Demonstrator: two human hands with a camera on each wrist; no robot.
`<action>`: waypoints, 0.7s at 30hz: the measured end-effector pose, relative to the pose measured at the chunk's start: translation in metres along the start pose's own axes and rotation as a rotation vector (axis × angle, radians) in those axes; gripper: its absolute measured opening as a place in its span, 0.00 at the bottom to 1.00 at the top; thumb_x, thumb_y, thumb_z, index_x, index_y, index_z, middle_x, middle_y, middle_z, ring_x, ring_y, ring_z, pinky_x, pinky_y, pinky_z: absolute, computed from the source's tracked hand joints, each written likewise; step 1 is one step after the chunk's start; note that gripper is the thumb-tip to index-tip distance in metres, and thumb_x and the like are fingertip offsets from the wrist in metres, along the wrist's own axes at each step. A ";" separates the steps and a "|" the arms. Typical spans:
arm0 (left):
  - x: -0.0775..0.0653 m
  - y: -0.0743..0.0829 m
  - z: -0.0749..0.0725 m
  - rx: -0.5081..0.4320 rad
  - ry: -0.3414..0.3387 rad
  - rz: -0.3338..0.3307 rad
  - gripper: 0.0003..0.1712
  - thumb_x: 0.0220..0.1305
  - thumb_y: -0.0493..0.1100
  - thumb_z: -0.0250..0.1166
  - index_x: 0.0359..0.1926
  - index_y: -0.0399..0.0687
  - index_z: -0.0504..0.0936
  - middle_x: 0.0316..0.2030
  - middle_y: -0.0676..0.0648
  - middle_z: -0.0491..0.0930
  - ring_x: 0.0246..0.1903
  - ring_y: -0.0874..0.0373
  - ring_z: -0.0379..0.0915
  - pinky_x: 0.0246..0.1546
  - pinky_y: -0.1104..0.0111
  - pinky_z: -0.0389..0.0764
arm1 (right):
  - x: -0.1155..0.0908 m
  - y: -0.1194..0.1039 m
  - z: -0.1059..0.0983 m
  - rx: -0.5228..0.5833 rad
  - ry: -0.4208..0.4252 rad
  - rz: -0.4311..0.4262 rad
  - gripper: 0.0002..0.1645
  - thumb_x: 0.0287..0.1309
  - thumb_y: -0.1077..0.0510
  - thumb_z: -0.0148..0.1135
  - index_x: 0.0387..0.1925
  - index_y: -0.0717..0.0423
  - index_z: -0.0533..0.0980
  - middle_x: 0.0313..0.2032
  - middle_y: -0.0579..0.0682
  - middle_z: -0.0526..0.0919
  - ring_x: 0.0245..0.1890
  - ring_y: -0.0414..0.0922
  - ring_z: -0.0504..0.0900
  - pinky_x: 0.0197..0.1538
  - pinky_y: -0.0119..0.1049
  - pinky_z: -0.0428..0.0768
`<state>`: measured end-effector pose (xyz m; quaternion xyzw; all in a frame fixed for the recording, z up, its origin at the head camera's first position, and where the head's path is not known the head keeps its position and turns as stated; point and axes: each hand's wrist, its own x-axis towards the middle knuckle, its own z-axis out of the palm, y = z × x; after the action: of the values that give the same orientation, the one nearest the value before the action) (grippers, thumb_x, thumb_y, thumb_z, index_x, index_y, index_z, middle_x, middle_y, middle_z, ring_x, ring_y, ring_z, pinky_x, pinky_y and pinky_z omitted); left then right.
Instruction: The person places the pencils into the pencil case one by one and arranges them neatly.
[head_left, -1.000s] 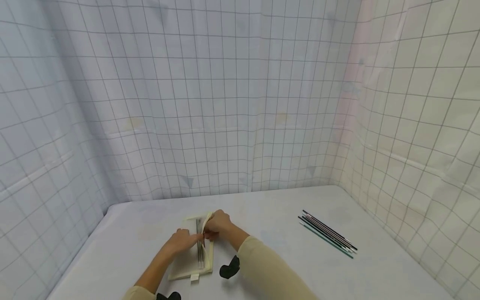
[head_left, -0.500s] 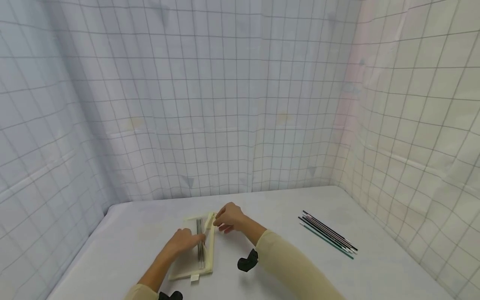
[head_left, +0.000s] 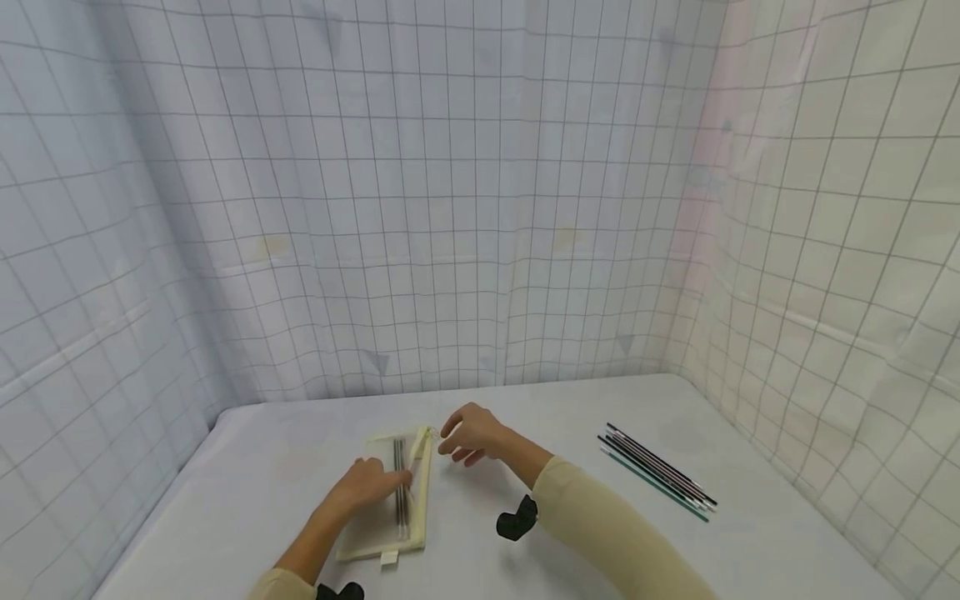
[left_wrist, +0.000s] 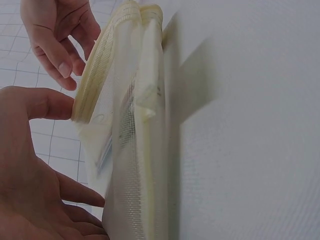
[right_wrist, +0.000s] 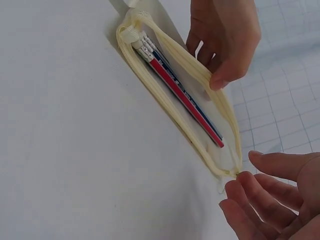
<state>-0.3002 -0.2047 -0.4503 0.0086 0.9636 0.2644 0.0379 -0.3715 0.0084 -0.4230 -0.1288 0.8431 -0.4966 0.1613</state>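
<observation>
A cream-edged mesh zipper pouch [head_left: 420, 508] lies on the table, its zip undone. Through the opening, the right wrist view shows a red pencil [right_wrist: 186, 102] and a dark blue pencil [right_wrist: 186, 93], white ends gathered at one end of the pouch. My left hand [head_left: 363, 483] holds the pouch's zip edge, thumb on the zipper band [left_wrist: 92, 82] and fingers along its mesh side. My right hand [head_left: 474, 435] is just off the pouch's far right corner, fingers loosely bent and holding nothing; its fingertips overlap the zip's end in the right wrist view.
Several pencils [head_left: 656, 472], mostly dark and one green, lie in a slanted bundle on the right of the white table [head_left: 540, 517]. A small cream tab [head_left: 389, 557] sticks out from the pouch's near edge. Grid-patterned white sheets [head_left: 450, 208] stand around the table.
My right hand has let go of the pouch's zip edge and moved right and slightly away from it. My left hand has stayed on the pouch.
</observation>
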 end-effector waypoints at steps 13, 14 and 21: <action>0.001 -0.006 0.000 -0.019 -0.005 0.011 0.41 0.56 0.58 0.61 0.44 0.15 0.75 0.35 0.34 0.77 0.36 0.43 0.72 0.47 0.45 0.77 | -0.011 0.011 -0.030 -0.095 0.009 0.033 0.18 0.57 0.62 0.76 0.49 0.63 0.83 0.35 0.50 0.85 0.31 0.48 0.87 0.34 0.43 0.85; 0.002 -0.006 0.000 -0.022 -0.008 0.012 0.41 0.56 0.58 0.61 0.44 0.15 0.75 0.35 0.34 0.77 0.36 0.43 0.72 0.48 0.45 0.77 | -0.011 0.013 -0.033 -0.100 0.009 0.035 0.18 0.57 0.62 0.76 0.49 0.63 0.83 0.34 0.50 0.85 0.31 0.48 0.87 0.34 0.43 0.85; 0.000 -0.005 -0.002 -0.032 -0.008 0.017 0.41 0.57 0.58 0.61 0.45 0.14 0.75 0.36 0.33 0.77 0.37 0.42 0.73 0.48 0.45 0.77 | -0.014 0.025 -0.050 -0.126 0.003 0.014 0.19 0.58 0.61 0.76 0.50 0.63 0.83 0.35 0.50 0.85 0.32 0.47 0.86 0.34 0.42 0.85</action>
<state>-0.3007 -0.2104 -0.4510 0.0172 0.9590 0.2802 0.0396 -0.3799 0.0656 -0.4200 -0.1320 0.8738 -0.4417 0.1550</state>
